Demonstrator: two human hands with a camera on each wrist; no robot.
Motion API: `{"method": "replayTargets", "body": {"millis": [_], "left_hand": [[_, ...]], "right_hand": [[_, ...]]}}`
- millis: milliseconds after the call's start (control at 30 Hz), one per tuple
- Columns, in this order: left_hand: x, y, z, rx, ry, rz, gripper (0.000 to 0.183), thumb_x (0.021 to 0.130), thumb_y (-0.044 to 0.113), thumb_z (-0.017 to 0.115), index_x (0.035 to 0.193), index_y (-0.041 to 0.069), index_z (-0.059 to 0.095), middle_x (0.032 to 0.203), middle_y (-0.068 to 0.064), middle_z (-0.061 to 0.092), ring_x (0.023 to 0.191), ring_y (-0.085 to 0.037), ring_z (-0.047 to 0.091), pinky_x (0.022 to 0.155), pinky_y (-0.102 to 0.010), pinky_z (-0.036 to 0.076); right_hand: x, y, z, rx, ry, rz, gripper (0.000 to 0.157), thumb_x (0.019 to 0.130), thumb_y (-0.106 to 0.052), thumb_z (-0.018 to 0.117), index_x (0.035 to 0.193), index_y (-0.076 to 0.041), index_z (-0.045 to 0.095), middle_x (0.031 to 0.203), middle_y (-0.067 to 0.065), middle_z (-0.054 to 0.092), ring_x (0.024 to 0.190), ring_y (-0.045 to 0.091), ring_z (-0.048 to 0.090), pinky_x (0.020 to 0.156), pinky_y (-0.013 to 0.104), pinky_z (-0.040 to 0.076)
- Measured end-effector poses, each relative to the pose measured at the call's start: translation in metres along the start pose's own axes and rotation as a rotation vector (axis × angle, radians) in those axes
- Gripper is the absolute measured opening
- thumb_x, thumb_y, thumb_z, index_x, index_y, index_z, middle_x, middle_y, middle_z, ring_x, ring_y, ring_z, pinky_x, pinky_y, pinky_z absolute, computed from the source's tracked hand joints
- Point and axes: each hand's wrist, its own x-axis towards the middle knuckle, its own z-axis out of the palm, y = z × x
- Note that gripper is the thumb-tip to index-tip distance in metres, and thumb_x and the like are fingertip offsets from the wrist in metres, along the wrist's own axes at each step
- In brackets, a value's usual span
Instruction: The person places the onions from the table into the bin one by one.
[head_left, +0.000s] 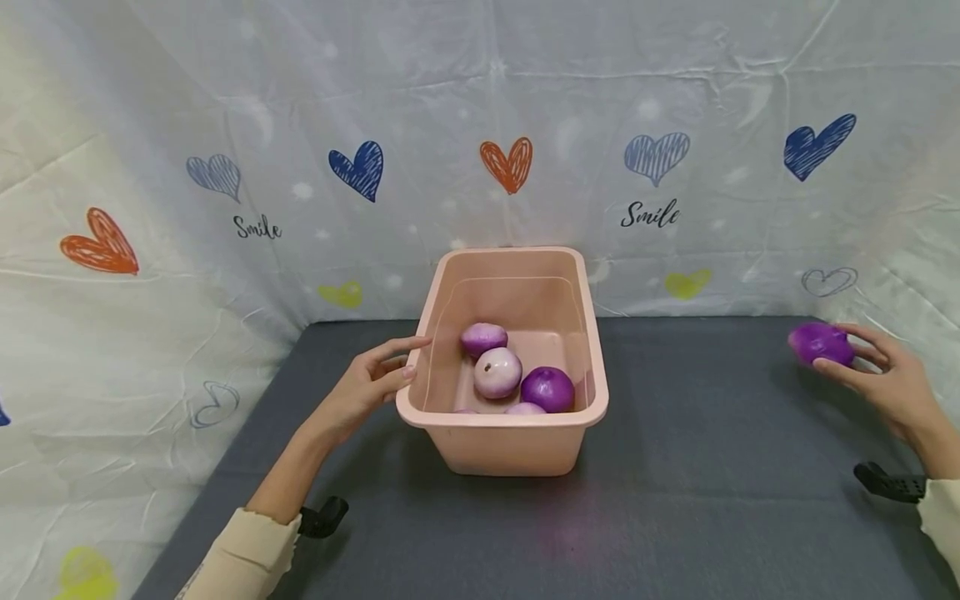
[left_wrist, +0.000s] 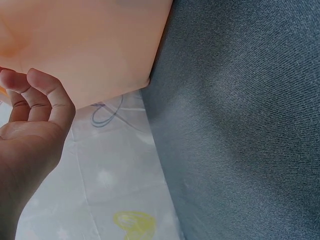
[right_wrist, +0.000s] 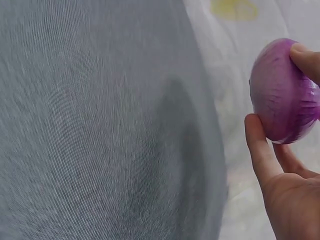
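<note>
A pink plastic bin (head_left: 506, 446) stands on the dark cloth, its open top facing up. Inside lie several red onions, among them a deep purple one (head_left: 548, 389), a pale one (head_left: 498, 372) and one behind them (head_left: 483, 338). My left hand (head_left: 375, 375) grips the bin's left rim with thumb and fingers; in the left wrist view its curled fingers (left_wrist: 52, 95) are beside the bin's wall (left_wrist: 100, 45). Far to the right, my right hand (head_left: 892, 379) holds another red onion (head_left: 821, 343) between thumb and fingers, raised above the cloth (right_wrist: 100, 125).
Dark grey cloth (head_left: 697, 467) covers the table. A pale plastic sheet (head_left: 570, 100) printed with hearts hangs behind the table and along its sides. Dark bands (head_left: 322, 517) are worn near both wrists.
</note>
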Motion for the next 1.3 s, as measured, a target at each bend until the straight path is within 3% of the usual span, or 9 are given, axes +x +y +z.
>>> {"method": "replayTargets", "body": {"millis": [133,233,433,600,733,867,1033,1300], "left_hand": [[0.0,0.002,0.0,0.017,0.005,0.003,0.048,0.105,0.015,0.059,0.151,0.009,0.049,0.148,-0.027,0.045,0.125,-0.037,0.054,0.092,-0.041,0.052],[0.0,0.001,0.0,0.023,0.007,0.003,0.048,0.104,0.014,0.06,0.151,0.01,0.05,0.147,-0.026,0.046,0.124,-0.033,0.056,0.092,-0.041,0.052],[0.001,0.001,-0.001,0.027,0.01,0.002,0.05,0.104,0.014,0.06,0.151,0.006,0.048,0.145,-0.027,0.048,0.122,-0.031,0.057,0.091,-0.04,0.052],[0.001,0.001,-0.002,0.044,0.018,-0.001,0.048,0.103,0.014,0.062,0.15,0.008,0.051,0.137,-0.031,0.053,0.115,-0.03,0.06,0.086,-0.039,0.053],[0.001,0.003,-0.003,0.069,0.034,-0.008,0.046,0.102,0.015,0.063,0.147,0.012,0.056,0.129,-0.028,0.058,0.109,-0.029,0.06,0.081,-0.037,0.052],[0.001,0.004,-0.004,0.086,0.041,-0.013,0.046,0.102,0.014,0.064,0.146,0.013,0.057,0.122,-0.022,0.061,0.102,-0.026,0.058,0.076,-0.035,0.051],[0.001,0.006,-0.003,0.091,0.039,-0.008,0.047,0.101,0.014,0.066,0.147,0.01,0.056,0.118,-0.019,0.062,0.089,-0.02,0.054,0.067,-0.032,0.045],[0.001,0.007,-0.004,0.066,0.035,-0.026,0.049,0.101,0.014,0.065,0.149,0.012,0.054,0.134,-0.03,0.055,0.108,-0.028,0.058,0.077,-0.035,0.052]], "right_hand": [[-0.006,-0.01,0.004,0.006,-0.02,-0.035,0.068,0.098,-0.019,0.072,0.158,-0.028,0.041,0.162,0.02,0.022,0.114,0.013,0.049,0.071,0.007,0.044],[-0.008,-0.017,0.007,0.03,-0.037,-0.061,0.069,0.097,-0.015,0.072,0.158,-0.025,0.041,0.159,0.017,0.026,0.104,-0.001,0.048,0.072,0.009,0.046],[-0.009,-0.035,0.014,0.038,-0.089,-0.099,0.069,0.099,-0.012,0.07,0.159,-0.023,0.038,0.158,0.018,0.027,0.118,0.01,0.051,0.075,0.01,0.047],[-0.008,-0.053,0.021,0.065,-0.135,-0.115,0.068,0.099,-0.01,0.068,0.159,-0.019,0.038,0.145,0.014,0.036,0.111,0.001,0.051,0.076,0.013,0.049],[-0.007,-0.07,0.029,0.182,-0.199,-0.116,0.064,0.098,-0.003,0.067,0.156,-0.014,0.042,0.139,0.004,0.043,0.108,-0.001,0.055,0.078,0.017,0.051],[-0.006,-0.088,0.039,0.312,-0.267,-0.13,0.061,0.097,0.005,0.065,0.153,-0.01,0.045,0.138,0.004,0.047,0.11,0.004,0.06,0.08,0.021,0.053],[-0.006,-0.104,0.054,0.336,-0.305,-0.191,0.059,0.097,0.007,0.064,0.151,-0.007,0.047,0.138,0.006,0.048,0.111,0.007,0.063,0.081,0.023,0.054],[0.002,-0.128,0.083,0.343,-0.379,-0.224,0.061,0.096,0.005,0.067,0.152,-0.01,0.048,0.144,0.012,0.044,0.115,0.01,0.06,0.084,0.027,0.054]]}}
